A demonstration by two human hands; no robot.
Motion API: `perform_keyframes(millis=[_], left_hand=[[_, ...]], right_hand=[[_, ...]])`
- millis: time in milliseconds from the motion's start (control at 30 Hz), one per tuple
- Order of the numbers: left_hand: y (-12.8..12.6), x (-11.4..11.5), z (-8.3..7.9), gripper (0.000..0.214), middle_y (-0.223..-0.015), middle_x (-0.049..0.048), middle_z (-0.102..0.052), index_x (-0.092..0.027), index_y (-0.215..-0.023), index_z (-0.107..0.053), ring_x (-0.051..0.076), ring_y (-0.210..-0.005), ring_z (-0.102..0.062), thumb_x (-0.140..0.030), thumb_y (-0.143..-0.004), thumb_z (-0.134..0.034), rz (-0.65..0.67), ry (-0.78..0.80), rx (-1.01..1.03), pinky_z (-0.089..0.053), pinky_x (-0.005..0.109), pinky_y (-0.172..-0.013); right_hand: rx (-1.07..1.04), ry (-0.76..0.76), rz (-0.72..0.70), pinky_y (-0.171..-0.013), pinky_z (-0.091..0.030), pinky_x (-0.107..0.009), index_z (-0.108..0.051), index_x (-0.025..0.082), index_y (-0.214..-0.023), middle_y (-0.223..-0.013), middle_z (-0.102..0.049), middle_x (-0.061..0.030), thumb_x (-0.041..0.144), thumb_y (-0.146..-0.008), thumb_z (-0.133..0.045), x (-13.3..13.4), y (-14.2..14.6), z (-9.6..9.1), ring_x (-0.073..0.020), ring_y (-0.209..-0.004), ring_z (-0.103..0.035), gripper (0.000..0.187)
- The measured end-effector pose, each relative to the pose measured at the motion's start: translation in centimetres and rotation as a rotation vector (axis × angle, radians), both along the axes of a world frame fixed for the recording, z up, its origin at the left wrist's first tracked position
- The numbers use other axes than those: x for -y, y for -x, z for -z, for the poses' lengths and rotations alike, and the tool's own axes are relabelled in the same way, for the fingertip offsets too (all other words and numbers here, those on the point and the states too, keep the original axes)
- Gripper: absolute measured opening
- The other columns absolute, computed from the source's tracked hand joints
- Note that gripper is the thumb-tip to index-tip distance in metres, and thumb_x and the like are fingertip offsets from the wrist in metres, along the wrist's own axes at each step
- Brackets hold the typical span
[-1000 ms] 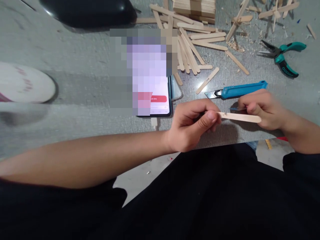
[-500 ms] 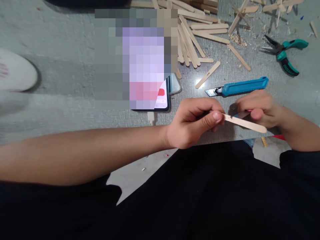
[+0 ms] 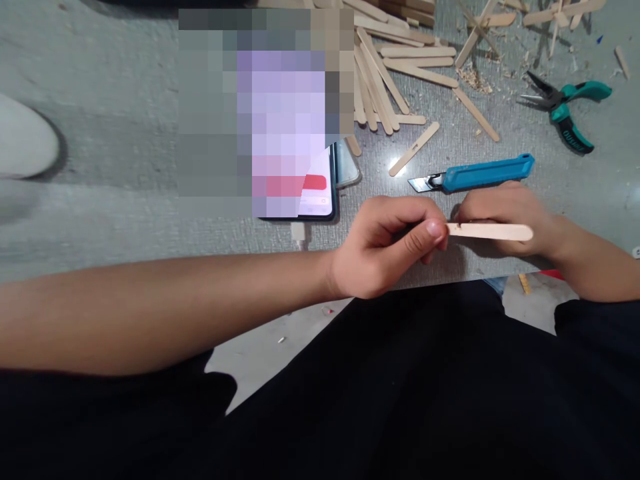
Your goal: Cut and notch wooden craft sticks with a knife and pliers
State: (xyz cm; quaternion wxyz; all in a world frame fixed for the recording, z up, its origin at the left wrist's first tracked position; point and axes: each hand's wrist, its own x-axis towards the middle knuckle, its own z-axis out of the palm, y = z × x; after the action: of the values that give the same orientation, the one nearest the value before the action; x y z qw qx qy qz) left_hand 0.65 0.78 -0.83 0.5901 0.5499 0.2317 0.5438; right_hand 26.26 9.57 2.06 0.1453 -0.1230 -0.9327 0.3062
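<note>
My left hand (image 3: 393,247) is closed, thumb and fingers pinching one end of a flat wooden craft stick (image 3: 495,232). The stick points right, and a small dark notch shows in its edge near my thumb. My right hand (image 3: 505,210) is curled behind the stick, its fingers partly covered by it. What the right hand grips cannot be made out. Just beyond it lies a blue utility knife (image 3: 487,173) with its blade out. Another notched craft stick (image 3: 414,148) rests on the table left of the knife.
A heap of craft sticks (image 3: 383,80) lies at the top centre. Pliers with green handles (image 3: 560,100) are at the right, near wood shavings (image 3: 475,80) and crossed sticks (image 3: 480,30). A phone (image 3: 320,193), partly blurred, has a white cable plug (image 3: 299,231).
The far end of the craft stick has swung up to nearly level. My right hand has turned and shifted slightly left; the pinkish-red thing and blade-like piece in it are now hidden.
</note>
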Motion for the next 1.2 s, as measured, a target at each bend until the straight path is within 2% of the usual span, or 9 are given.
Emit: perform_keyframes(millis=[100, 200, 367, 533, 767, 933, 1033, 1200], left_hand=[[0.1, 0.1, -0.2, 0.04, -0.066, -0.0006, -0.068, -0.021, -0.085, -0.072, 0.01, -0.055, -0.058, -0.045, -0.117, -0.077, -0.008, 0.053, -0.041, -0.048, 0.024, -0.055], [0.1, 0.0, -0.5, 0.046, -0.064, -0.0003, -0.067, -0.021, -0.083, -0.072, 0.011, -0.054, -0.057, -0.053, -0.114, -0.079, 0.004, 0.098, -0.066, -0.049, 0.026, -0.055], [0.1, 0.0, -0.7, 0.046, -0.064, -0.001, -0.067, -0.021, -0.082, -0.072, 0.011, -0.053, -0.057, -0.052, -0.115, -0.078, 0.003, 0.09, -0.05, -0.05, 0.026, -0.056], [-0.1, 0.0, -0.6, 0.044, -0.065, -0.002, -0.066, -0.02, -0.082, -0.072, 0.01, -0.054, -0.057, -0.046, -0.115, -0.079, 0.001, 0.063, -0.027, -0.05, 0.025, -0.057], [-0.3, 0.0, -0.3, 0.043, -0.065, -0.0023, -0.065, -0.02, -0.08, -0.07, 0.01, -0.055, -0.056, -0.043, -0.114, -0.081, 0.061, 0.103, 0.04, -0.047, 0.025, -0.055], [-0.4, -0.1, -0.3, 0.051, -0.063, -0.0008, -0.063, -0.021, -0.076, -0.067, 0.012, -0.055, -0.055, -0.053, -0.113, -0.08, 0.123, 0.164, 0.052, -0.045, 0.028, -0.053], [-0.3, -0.3, -0.4, 0.054, -0.061, 0.0, -0.063, -0.022, -0.073, -0.065, 0.013, -0.055, -0.054, -0.056, -0.112, -0.08, 0.147, 0.151, 0.038, -0.044, 0.029, -0.052], [-0.2, -0.5, -0.5, 0.053, -0.061, -0.0002, -0.063, -0.023, -0.073, -0.065, 0.014, -0.055, -0.054, -0.057, -0.11, -0.084, 0.15, 0.122, 0.033, -0.047, 0.031, -0.055]], right_hand=[[-0.082, -0.103, 0.031, -0.068, -0.051, -0.029, -0.071, 0.025, -0.125, -0.101, -0.086, 0.0001, 0.037, -0.13, -0.04, 0.2, 0.0, -0.3, -0.0134, -0.085, -0.081, 0.034], [-0.127, -0.108, 0.054, -0.074, -0.057, -0.028, -0.071, 0.027, -0.131, -0.105, -0.088, 0.0018, 0.033, -0.129, -0.041, 0.4, 0.0, -0.3, -0.0129, -0.088, -0.084, 0.031], [-0.137, -0.089, 0.049, -0.084, -0.066, -0.028, -0.075, 0.027, -0.137, -0.115, -0.092, -0.0015, 0.029, -0.125, -0.052, 0.4, -0.3, -0.1, -0.0155, -0.098, -0.089, 0.026], [-0.217, -0.078, 0.046, -0.086, -0.07, -0.028, -0.077, 0.026, -0.14, -0.116, -0.092, -0.0048, 0.028, -0.122, -0.057, 0.2, -0.2, 0.3, -0.0174, -0.102, -0.09, 0.026], [-0.264, -0.093, 0.055, -0.084, -0.07, -0.029, -0.076, 0.029, -0.145, -0.119, -0.091, -0.0045, 0.03, -0.118, -0.072, 0.1, -0.3, 1.3, -0.0179, -0.105, -0.089, 0.028], [-0.265, -0.127, -0.008, -0.079, -0.068, -0.03, -0.075, 0.03, -0.149, -0.121, -0.09, -0.0061, 0.037, -0.121, -0.067, -0.5, -0.2, 1.1, -0.0183, -0.098, -0.088, 0.029], [-0.284, -0.16, -0.04, -0.079, -0.067, -0.029, -0.074, 0.028, -0.147, -0.12, -0.09, -0.0059, 0.034, -0.121, -0.066, -0.6, 0.0, 0.8, -0.0172, -0.096, -0.087, 0.028], [-0.254, -0.211, 0.014, -0.075, -0.066, -0.034, -0.077, 0.035, -0.145, -0.119, -0.091, -0.0051, 0.036, -0.122, -0.062, -0.2, 0.2, 0.7, -0.0203, -0.096, -0.088, 0.028]])
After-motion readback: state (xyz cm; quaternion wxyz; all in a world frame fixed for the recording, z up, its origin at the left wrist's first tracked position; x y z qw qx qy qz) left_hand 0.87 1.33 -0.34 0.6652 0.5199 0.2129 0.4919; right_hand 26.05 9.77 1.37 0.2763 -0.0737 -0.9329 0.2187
